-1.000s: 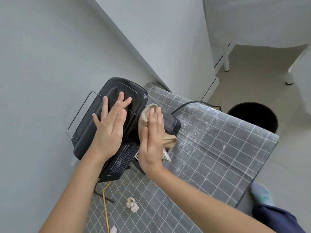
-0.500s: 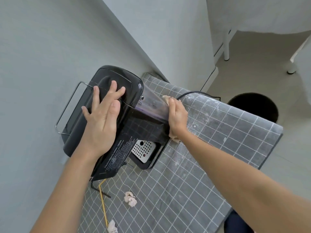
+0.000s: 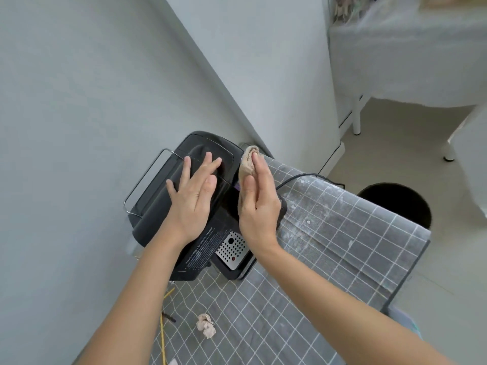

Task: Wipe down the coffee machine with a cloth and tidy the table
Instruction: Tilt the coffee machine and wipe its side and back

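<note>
We've only got one view here, a wide-angle camera worn on the head, looking forward and steeply down over both forearms. It sits close, so the coffee machine [image 3: 203,206] and the table [image 3: 329,246] with its grey checked cover fill the middle and bottom of the frame. The frame is tilted, with the wall corner [image 3: 237,101] running diagonally. Top right it catches the floor [image 3: 390,143] beyond the table. The edges bend like a fisheye lens.
</note>
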Tool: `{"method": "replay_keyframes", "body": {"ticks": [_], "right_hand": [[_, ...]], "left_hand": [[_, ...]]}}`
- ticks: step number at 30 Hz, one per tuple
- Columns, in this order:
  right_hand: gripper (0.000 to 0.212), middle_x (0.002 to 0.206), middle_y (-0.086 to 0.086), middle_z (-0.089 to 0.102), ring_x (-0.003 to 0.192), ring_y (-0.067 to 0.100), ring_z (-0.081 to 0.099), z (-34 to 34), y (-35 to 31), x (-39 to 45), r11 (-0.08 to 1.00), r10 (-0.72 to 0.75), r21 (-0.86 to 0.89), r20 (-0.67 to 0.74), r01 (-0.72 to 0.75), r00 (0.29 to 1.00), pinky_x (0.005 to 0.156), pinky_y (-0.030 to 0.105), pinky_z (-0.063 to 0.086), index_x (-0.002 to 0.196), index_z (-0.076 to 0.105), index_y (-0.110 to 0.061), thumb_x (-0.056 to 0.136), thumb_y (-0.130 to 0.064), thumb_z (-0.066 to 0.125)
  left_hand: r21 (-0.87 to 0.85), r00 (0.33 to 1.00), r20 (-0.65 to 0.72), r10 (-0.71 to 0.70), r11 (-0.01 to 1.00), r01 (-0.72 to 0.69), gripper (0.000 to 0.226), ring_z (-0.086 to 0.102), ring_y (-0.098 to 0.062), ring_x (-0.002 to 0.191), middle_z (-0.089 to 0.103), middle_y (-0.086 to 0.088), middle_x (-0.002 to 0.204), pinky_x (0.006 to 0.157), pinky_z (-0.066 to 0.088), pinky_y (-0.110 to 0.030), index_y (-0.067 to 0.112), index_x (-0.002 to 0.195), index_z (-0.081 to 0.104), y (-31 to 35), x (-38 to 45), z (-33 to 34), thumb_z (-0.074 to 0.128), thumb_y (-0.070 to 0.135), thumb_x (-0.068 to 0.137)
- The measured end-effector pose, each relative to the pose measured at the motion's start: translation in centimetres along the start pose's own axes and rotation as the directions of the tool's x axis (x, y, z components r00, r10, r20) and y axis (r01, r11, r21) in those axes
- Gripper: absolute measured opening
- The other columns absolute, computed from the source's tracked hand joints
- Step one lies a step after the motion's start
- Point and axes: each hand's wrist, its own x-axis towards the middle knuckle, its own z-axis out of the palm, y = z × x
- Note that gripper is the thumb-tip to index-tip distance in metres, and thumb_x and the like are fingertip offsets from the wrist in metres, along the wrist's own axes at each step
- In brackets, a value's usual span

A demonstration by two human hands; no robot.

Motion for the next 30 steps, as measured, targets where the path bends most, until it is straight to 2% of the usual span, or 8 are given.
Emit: {"method": "replay_keyframes", "body": {"ticks": [2, 4, 6, 9, 13, 19, 24, 30], "right_hand": [[0.041, 0.154, 0.001, 0.039, 0.144, 0.010, 0.033, -0.3, -1.1, 1.1, 0.987, -0.143, -0.070, 0.033, 0.145, 0.989, 0.115, 0.027, 0.032, 0.143, 0.048, -0.018, 0.103, -0.013, 0.044], [0.041, 0.157, 0.003, 0.033, 0.142, 0.026, 0.032, 0.0, -1.5, 2.8, 0.935, -0.187, -0.270, 0.176, 0.230, 0.966, 0.113, 0.042, 0.034, 0.141, 0.050, -0.019, 0.102, -0.008, 0.044], [0.049, 0.158, 0.006, 0.030, 0.134, 0.039, 0.031, 0.3, -1.5, 3.7, 0.791, -0.155, -0.528, 0.314, 0.308, 0.937, 0.104, 0.053, 0.038, 0.137, 0.052, -0.017, 0.094, 0.005, 0.043], [0.055, 0.151, 0.006, 0.042, 0.120, 0.040, 0.036, 0.1, -1.0, 2.2, 0.581, -0.250, -0.672, 0.388, 0.459, 0.887, 0.088, 0.050, 0.045, 0.133, 0.055, -0.014, 0.083, 0.007, 0.044], [0.057, 0.151, 0.001, 0.042, 0.119, 0.037, 0.049, -0.2, 0.4, -0.7, 0.489, -0.281, -0.678, 0.474, 0.549, 0.835, 0.095, 0.045, 0.041, 0.138, 0.051, -0.015, 0.087, 0.001, 0.031], [0.060, 0.147, -0.003, 0.047, 0.111, 0.035, 0.049, -1.6, -0.2, -3.3, 0.435, -0.293, -0.612, 0.598, 0.661, 0.746, 0.083, 0.039, 0.046, 0.134, 0.056, -0.022, 0.085, -0.003, 0.028], [0.041, 0.139, -0.003, 0.056, 0.107, 0.025, 0.052, -5.3, 0.8, -2.3, 0.449, -0.326, -0.409, 0.752, 0.794, 0.572, 0.096, 0.035, 0.044, 0.122, 0.064, -0.023, 0.089, 0.000, 0.057], [0.062, 0.148, -0.001, 0.046, 0.117, 0.030, 0.045, -13.2, 6.7, -3.8, 0.306, 0.115, -0.674, 0.727, 0.672, 0.676, 0.092, 0.050, 0.050, 0.137, 0.051, -0.031, 0.085, -0.001, 0.064]], "left_hand": [[-0.034, 0.999, -0.027, -0.026, 0.999, 0.025, 0.047, -0.011, -0.002, 0.144, 0.009, 0.018, 0.158, 0.115, -0.015, -0.045, 0.040, 0.146, 0.025, -0.3, -0.5, -0.2, 0.016, 0.044, 0.100], [-0.010, 0.993, -0.072, -0.090, 0.996, 0.089, 0.049, -0.010, -0.002, 0.145, 0.003, 0.015, 0.159, 0.117, -0.011, -0.045, 0.035, 0.148, 0.020, -1.1, -1.4, -0.4, 0.014, 0.044, 0.100], [0.049, 0.980, -0.124, -0.153, 0.986, 0.160, 0.054, -0.008, -0.002, 0.145, 0.002, 0.017, 0.159, 0.116, -0.012, -0.047, 0.033, 0.150, 0.017, -2.1, -2.5, -0.3, 0.011, 0.048, 0.098], [0.069, 0.961, -0.185, -0.204, 0.973, 0.220, 0.051, -0.003, -0.003, 0.146, 0.006, 0.018, 0.158, 0.113, -0.015, -0.050, 0.033, 0.150, 0.019, -2.9, -3.1, -0.2, 0.013, 0.045, 0.100], [0.071, 0.952, -0.223, -0.211, 0.970, 0.232, 0.049, 0.001, -0.005, 0.146, 0.012, 0.016, 0.158, 0.111, -0.018, -0.052, 0.031, 0.149, 0.024, -2.7, -2.6, 0.0, 0.014, 0.041, 0.102], [0.079, 0.946, -0.273, -0.176, 0.976, 0.204, 0.050, 0.000, -0.009, 0.147, 0.019, 0.011, 0.158, 0.112, -0.016, -0.053, 0.025, 0.148, 0.030, -2.8, -2.9, 0.0, 0.014, 0.037, 0.102], [0.029, 0.910, -0.384, -0.156, 0.983, 0.181, 0.049, 0.007, -0.014, 0.147, 0.032, 0.000, 0.154, 0.115, -0.009, -0.053, 0.012, 0.140, 0.043, -2.4, -3.2, 0.0, 0.018, 0.031, 0.103], [0.001, 0.896, -0.423, -0.135, 0.989, 0.150, 0.051, 0.014, -0.018, 0.147, 0.038, -0.006, 0.150, 0.118, 0.000, -0.051, 0.007, 0.137, 0.046, -2.3, -3.3, -0.2, 0.017, 0.032, 0.103]]}}
